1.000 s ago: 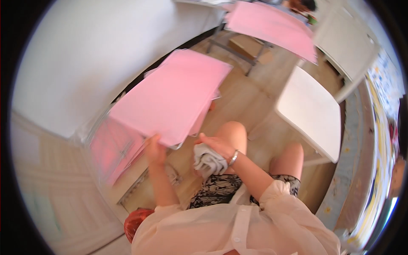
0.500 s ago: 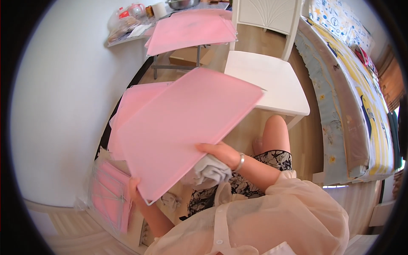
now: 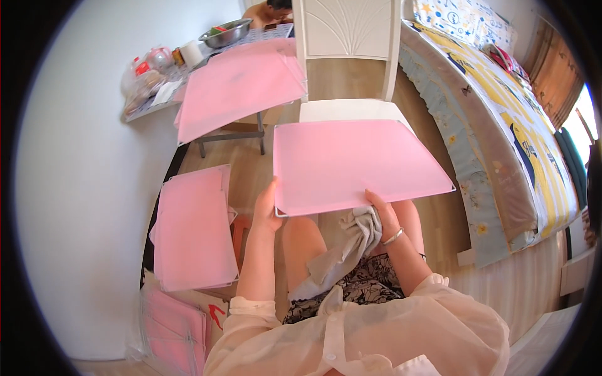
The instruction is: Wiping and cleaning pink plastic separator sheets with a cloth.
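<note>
A flat pink rectangular panel (image 3: 357, 164) with a thin rim and wire-like corners is held out level before me, partly over the white chair's seat. My left hand (image 3: 269, 205) grips its near left corner. At the near edge, my right hand (image 3: 384, 214) is closed on the panel with the thumb on top; its other fingers are hidden beneath. A crumpled grey cloth (image 3: 351, 244) bunches against that hand and hangs over my lap; whether the fingers also grip it I cannot tell. Left of my left arm lies a stack of similar pink panels (image 3: 194, 229).
More pink panels (image 3: 244, 81) are piled on a grey-legged stand ahead. Wrapped pink panels (image 3: 172, 326) stand at lower left. A white chair (image 3: 351, 111) faces me, a bed (image 3: 495, 138) runs along the right, and a person (image 3: 276, 11) is behind the table holding a metal bowl (image 3: 226, 34).
The panel has moved right and away from the left stack, from tilted to nearly level. Both hands moved with it, and the view shifted, bringing the far person into sight.
</note>
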A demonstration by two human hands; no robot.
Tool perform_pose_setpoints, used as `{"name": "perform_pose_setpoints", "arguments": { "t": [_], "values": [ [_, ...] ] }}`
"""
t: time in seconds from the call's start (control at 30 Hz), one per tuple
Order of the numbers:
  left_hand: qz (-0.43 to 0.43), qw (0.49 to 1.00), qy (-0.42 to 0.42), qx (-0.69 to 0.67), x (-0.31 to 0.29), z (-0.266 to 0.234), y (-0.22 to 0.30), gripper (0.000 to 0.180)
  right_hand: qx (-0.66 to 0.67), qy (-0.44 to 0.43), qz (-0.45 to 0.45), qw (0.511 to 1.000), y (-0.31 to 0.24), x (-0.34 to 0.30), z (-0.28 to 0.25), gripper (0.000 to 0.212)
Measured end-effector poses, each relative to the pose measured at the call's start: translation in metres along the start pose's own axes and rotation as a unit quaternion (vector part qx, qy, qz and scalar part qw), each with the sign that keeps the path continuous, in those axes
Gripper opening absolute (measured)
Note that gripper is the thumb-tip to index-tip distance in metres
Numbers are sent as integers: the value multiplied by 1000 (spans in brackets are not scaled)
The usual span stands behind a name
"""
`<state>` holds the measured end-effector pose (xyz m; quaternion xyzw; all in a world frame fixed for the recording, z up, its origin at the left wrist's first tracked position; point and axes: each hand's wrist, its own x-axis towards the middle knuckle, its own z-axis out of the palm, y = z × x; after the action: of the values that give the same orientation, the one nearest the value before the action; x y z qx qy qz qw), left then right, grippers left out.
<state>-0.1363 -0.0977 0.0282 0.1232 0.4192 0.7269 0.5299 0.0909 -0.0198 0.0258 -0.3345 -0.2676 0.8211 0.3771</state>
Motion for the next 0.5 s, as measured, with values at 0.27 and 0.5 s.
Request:
{"name": "perform_pose_setpoints", "arguments": {
  "t": [0.27, 0.5],
  "values": [
    [-11, 950, 77, 303, 22, -14, -38, 21, 93, 50, 81, 991, -7, 80, -29, 46],
    [210, 832, 13, 513, -29, 9, -72, 13, 71, -26, 152, 985, -11, 103, -31, 42]
  ]
}}
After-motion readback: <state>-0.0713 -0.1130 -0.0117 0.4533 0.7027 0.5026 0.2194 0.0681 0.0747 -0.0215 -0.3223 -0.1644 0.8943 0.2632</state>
